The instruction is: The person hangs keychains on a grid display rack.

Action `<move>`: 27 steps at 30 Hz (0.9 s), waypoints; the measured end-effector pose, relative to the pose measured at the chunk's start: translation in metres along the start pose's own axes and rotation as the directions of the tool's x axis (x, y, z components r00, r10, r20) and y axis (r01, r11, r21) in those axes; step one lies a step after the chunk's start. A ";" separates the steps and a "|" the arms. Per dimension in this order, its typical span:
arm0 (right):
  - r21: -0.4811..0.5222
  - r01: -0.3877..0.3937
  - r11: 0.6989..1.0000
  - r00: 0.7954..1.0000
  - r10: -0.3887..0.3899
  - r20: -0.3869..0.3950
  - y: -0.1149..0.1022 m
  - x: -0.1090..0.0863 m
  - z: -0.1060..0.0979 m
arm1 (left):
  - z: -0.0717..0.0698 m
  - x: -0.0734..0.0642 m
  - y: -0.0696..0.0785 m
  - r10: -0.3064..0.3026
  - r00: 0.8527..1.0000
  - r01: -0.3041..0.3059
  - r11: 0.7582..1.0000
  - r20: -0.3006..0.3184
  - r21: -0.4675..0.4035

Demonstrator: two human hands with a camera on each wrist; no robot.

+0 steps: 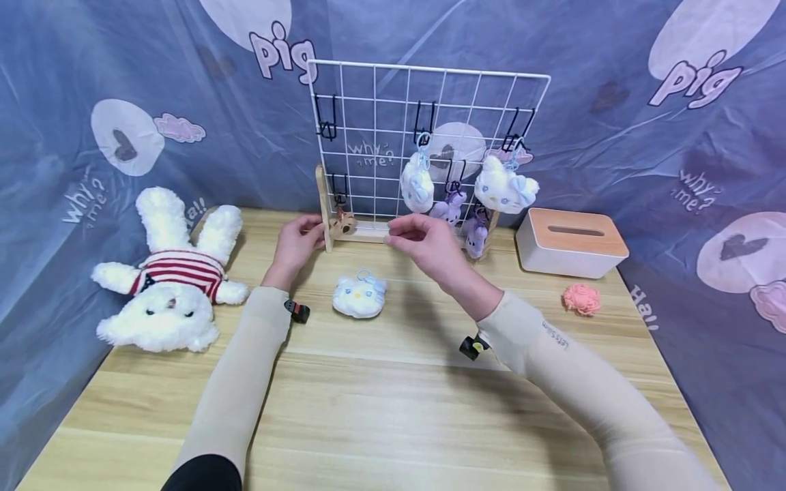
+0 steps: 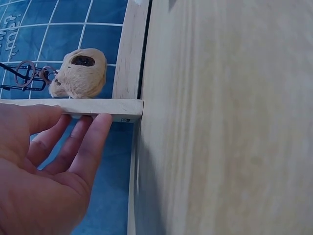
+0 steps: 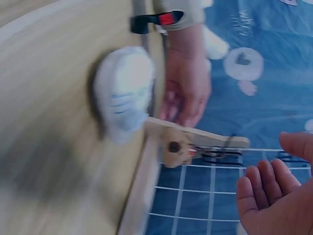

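My left hand [image 1: 297, 242] pinches the wooden side post [image 2: 98, 106] of the white wire grid rack [image 1: 430, 69], thumb on one face and fingers on the other. A small brown plush charm [image 2: 80, 73] hangs from a black hook just inside that post. In front of the rack's lower bar, my right hand [image 1: 426, 242] hovers with loosely bent fingers and nothing in it. A white cat-faced plush charm [image 1: 359, 296] with a blue loop lies face up on the table between the two arms.
Two white plush charms hang on the rack, one mid-grid [image 1: 417, 185], one right [image 1: 505, 187]. Purple plush charms [image 1: 449, 208] hang lower. A white plush bear [image 1: 168, 310] lies at left. At right are a wood-topped tissue box [image 1: 571, 242] and a pink yarn bundle [image 1: 581, 299].
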State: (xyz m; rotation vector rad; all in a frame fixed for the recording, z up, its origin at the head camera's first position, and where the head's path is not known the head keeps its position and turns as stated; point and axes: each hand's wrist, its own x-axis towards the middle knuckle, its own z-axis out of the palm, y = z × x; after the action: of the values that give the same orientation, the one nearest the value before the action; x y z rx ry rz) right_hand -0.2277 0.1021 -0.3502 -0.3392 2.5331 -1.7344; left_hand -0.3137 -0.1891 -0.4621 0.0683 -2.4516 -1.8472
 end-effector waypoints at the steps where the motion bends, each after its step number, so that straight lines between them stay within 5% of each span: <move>1: -0.005 -0.004 1.000 1.000 0.004 0.011 0.003 0.001 0.002 | 0.000 0.000 0.000 -0.001 1.000 0.001 1.000 0.000 0.004; 27: -0.242 -0.068 0.968 0.986 0.102 0.131 0.057 0.037 0.047 | 0.000 0.001 0.001 -0.025 1.000 0.025 0.999 0.013 0.033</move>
State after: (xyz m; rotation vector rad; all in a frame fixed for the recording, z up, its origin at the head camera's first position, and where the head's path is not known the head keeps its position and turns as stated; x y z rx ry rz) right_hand -0.2650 0.0716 -0.4175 -0.3462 2.6100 -1.3303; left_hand -0.3148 -0.1894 -0.4612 0.0888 -2.5015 -1.8237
